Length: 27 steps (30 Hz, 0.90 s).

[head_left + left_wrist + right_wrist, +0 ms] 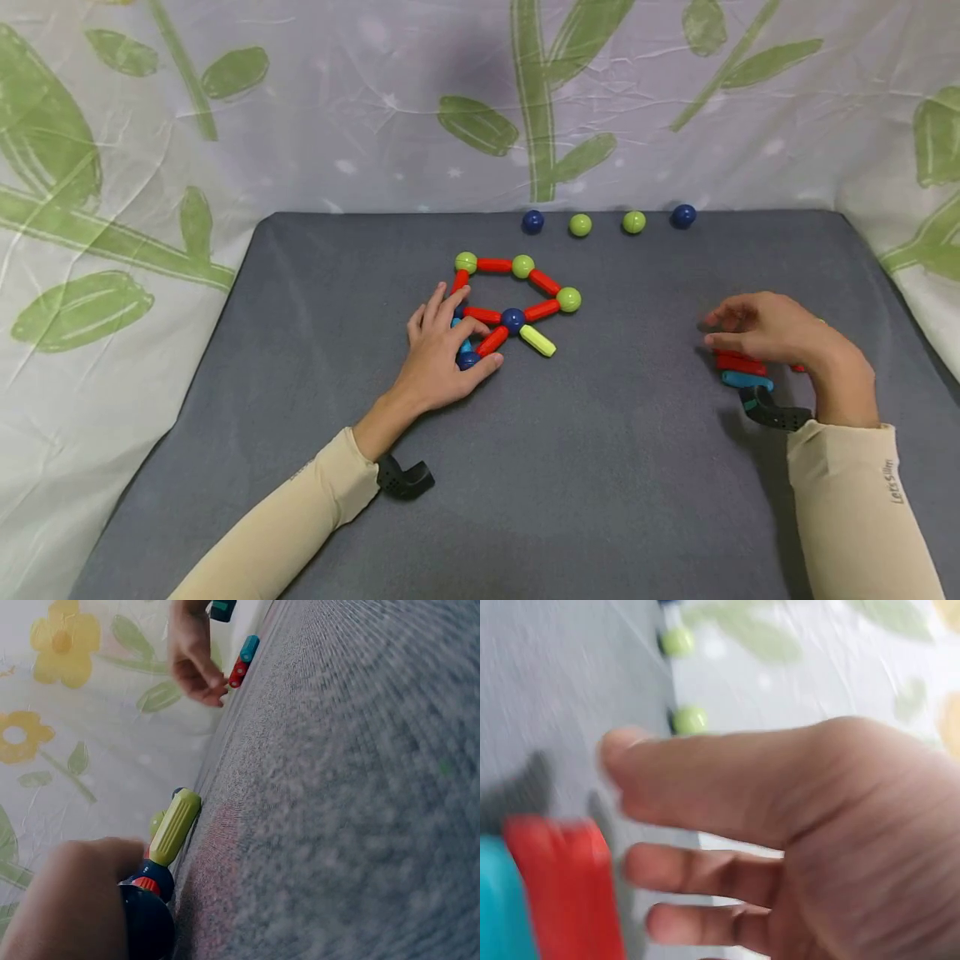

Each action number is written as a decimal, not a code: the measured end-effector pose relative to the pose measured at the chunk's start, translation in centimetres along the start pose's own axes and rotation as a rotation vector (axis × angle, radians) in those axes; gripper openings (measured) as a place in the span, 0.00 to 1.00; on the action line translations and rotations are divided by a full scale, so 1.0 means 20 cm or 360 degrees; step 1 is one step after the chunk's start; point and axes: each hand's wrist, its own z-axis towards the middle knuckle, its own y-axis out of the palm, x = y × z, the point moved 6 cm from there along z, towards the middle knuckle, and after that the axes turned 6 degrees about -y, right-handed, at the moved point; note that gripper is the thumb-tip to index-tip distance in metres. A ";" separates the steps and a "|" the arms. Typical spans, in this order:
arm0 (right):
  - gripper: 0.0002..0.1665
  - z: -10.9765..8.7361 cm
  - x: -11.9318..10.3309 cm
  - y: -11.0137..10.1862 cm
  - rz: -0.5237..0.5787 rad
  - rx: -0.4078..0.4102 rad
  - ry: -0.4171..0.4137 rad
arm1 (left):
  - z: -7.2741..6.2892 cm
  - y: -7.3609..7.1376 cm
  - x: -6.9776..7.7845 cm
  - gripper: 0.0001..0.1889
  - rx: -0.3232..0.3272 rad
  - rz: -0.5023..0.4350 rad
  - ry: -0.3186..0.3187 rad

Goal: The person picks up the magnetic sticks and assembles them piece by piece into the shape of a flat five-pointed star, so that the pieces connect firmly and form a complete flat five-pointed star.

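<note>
Head view: jointed figure (482, 316) of short bars and glossy spheres, centre frame, on grey, cloth-textured counter (600, 500); left hand (438, 354) rests over its left side, fingers spread, apparently steadying it. Right hand (787, 333), right of frame, fingers loosely bent, parted, empty, near red rods (741, 364) and blue rod (747, 381), seemingly grouped for easy reach. Yellow-green rod (537, 341): grooved, plastic-looking, projecting from the figure. Four loose balls (580, 225): smooth, along the counter's far edge, upper frame.

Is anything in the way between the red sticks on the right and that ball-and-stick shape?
Nothing visible is: past the right grip at the red sticks, bare grey tabletop runs across to the right side of the shape. Only its left side is partly covered, by the left grip.
</note>
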 end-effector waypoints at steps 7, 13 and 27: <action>0.18 -0.04 0.09 -0.01 0.0058 -0.0066 0.0059 | -0.01 0.00 -0.01 0.17 -0.0028 0.0036 0.0005; 0.17 0.07 -0.04 0.05 0.0061 0.0174 -0.0080 | -0.01 -0.01 -0.02 0.12 0.0052 0.0033 -0.0043; 0.20 0.21 -0.33 0.23 0.0043 0.0365 -0.0542 | 0.00 -0.02 -0.02 0.11 0.0081 0.0045 -0.0098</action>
